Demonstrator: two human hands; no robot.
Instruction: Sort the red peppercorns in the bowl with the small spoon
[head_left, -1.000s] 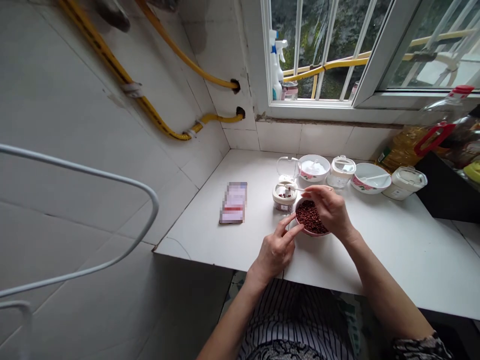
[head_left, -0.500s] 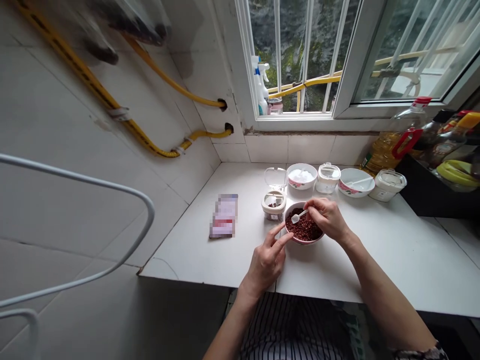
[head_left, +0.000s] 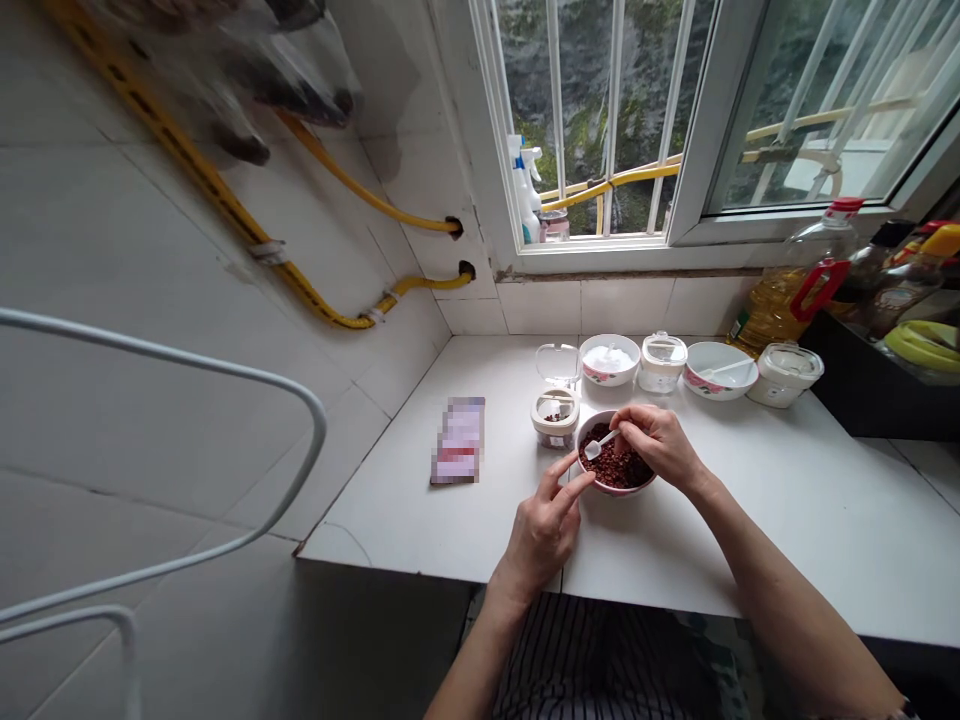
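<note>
A bowl [head_left: 616, 490] with a pink outside holds dark reddish-brown grains that look like Sichuan peppercorns [head_left: 621, 464]. My right hand [head_left: 660, 445] pinches the handle of a small white spoon [head_left: 598, 447], whose scoop is low over the grains. Two fingers of my left hand [head_left: 546, 525] stretch out to the bowl's near left rim and steady it; the thumb is hidden. Just left of the bowl stands a seasoning jar [head_left: 556, 428], its clear lid [head_left: 557, 364] raised, with some of the same dark grains inside.
Behind are a flowered bowl of white powder [head_left: 610, 360], a lidded jar [head_left: 662, 363], a flowered bowl with a white spoon [head_left: 720, 371] and another jar [head_left: 785, 376]. A blurred packet [head_left: 459, 441] lies left. An oil bottle [head_left: 795, 285] and a black box [head_left: 862, 385] stand right.
The whole view has shifted slightly, so everything sits a little lower and further right. The spoon stays over the grains, and both hands keep nearly the same place at the bowl.
</note>
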